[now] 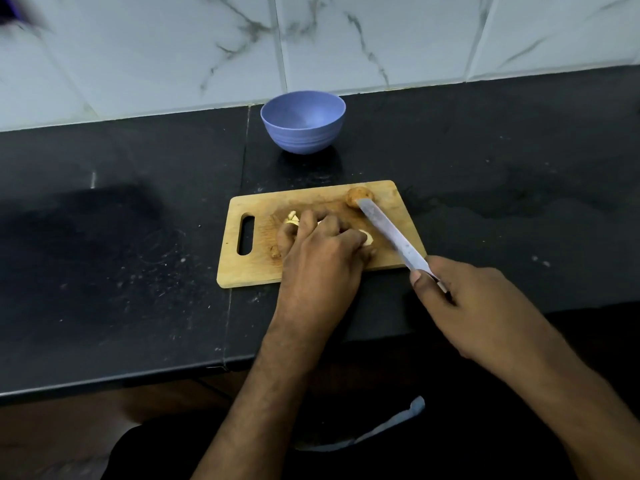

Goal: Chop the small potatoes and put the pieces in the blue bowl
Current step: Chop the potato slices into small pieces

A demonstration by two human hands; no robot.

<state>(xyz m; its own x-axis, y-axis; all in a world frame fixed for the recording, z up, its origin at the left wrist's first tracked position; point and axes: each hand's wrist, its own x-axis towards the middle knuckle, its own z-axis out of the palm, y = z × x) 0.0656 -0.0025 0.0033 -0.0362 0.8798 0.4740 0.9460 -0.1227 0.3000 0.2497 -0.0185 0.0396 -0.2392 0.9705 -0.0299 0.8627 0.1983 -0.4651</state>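
Observation:
A wooden cutting board [249, 271] lies on the black counter. My left hand [322, 258] rests on its middle, fingers curled over pale cut potato pieces [292, 216]; most of them are hidden under the hand. My right hand [464, 299] grips a knife [391, 233] by the handle. The blade slants across the board, its tip touching a whole small brown potato [358, 195] at the far right corner. A small brown scrap [275, 251] lies by my left thumb. The blue bowl [303, 121] stands behind the board and looks empty.
The black counter [121, 254] runs left and right of the board, with a seam at its middle. A white marbled tile wall [311, 39] rises right behind the bowl. The counter's front edge passes under my forearms.

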